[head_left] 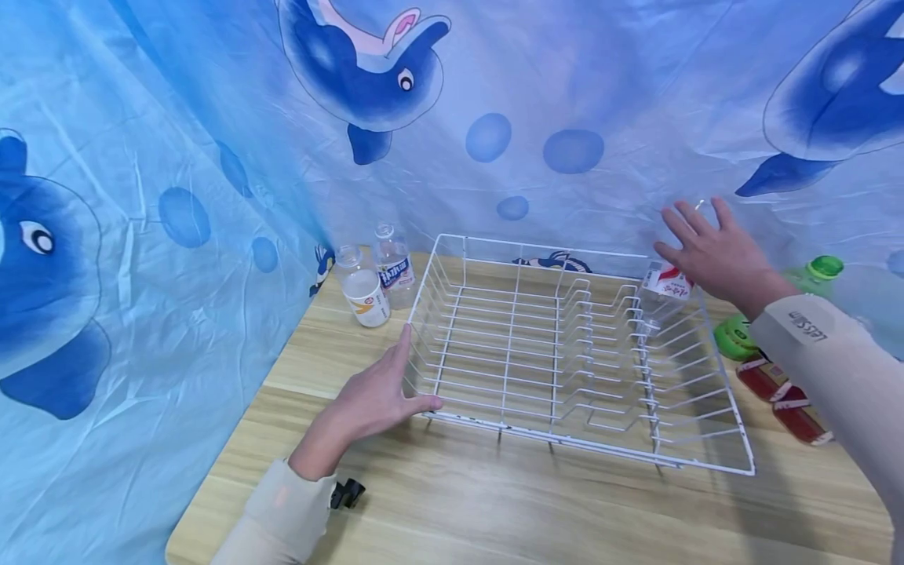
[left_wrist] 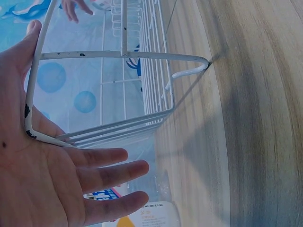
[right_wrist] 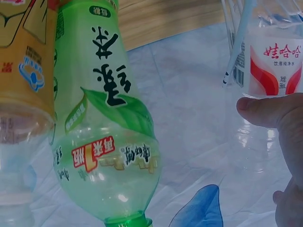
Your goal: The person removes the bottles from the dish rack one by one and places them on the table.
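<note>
A white wire dish rack (head_left: 537, 431) sits on the wooden table. My left hand (head_left: 374, 392) rests against its front left corner, thumb over the front rim and fingers straight along the side. In the left wrist view the rack corner (left_wrist: 33, 135) lies against the palm, fingers extended. At the rack's rear right, a clear plastic bottle (head_left: 667, 284) with a red and white label stands neck down. My right hand (head_left: 727, 251) is at this bottle with its fingers spread, partly covering it. In the right wrist view the thumb (right_wrist: 265, 111) overlaps the bottle just by its label (right_wrist: 277, 66).
Two clear bottles (head_left: 363, 294) (head_left: 395, 271) stand left of the rack. To the right are a green tea bottle (right_wrist: 104, 118), an orange-labelled bottle (right_wrist: 26, 61) and two dark red items (head_left: 801, 416). A blue dolphin-print curtain (head_left: 537, 94) hangs behind and left of the table.
</note>
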`<state>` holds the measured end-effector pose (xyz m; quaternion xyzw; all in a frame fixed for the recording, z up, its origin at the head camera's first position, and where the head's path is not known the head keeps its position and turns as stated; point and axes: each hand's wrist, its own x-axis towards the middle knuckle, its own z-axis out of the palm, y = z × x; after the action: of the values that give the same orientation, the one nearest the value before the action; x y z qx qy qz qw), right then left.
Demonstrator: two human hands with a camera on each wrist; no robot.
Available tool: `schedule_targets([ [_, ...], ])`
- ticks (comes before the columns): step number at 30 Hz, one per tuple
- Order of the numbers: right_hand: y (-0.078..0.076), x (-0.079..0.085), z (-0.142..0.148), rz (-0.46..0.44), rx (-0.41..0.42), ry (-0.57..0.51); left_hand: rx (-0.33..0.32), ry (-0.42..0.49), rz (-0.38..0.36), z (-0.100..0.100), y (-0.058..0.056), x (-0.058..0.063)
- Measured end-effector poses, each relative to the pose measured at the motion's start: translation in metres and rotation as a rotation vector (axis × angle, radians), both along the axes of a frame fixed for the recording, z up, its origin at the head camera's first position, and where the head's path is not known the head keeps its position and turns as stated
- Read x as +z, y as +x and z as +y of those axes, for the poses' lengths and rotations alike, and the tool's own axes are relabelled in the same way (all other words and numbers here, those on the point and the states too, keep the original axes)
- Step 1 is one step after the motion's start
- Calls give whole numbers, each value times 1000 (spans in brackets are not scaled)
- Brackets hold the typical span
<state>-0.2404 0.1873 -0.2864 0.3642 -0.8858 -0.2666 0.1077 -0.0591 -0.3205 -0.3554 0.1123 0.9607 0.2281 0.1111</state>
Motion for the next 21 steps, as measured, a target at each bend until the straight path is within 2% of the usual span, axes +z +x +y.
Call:
schedule_targets([
  [10, 0, 1, -3, -9, -10, 81, 5, 15, 10, 1, 2, 1],
  [17, -1, -9, -3, -12, 39, 136, 8, 17, 9, 2, 4, -2],
  [21, -5, -5, -5, 22, 50, 134, 6, 17, 12, 1, 3, 0],
])
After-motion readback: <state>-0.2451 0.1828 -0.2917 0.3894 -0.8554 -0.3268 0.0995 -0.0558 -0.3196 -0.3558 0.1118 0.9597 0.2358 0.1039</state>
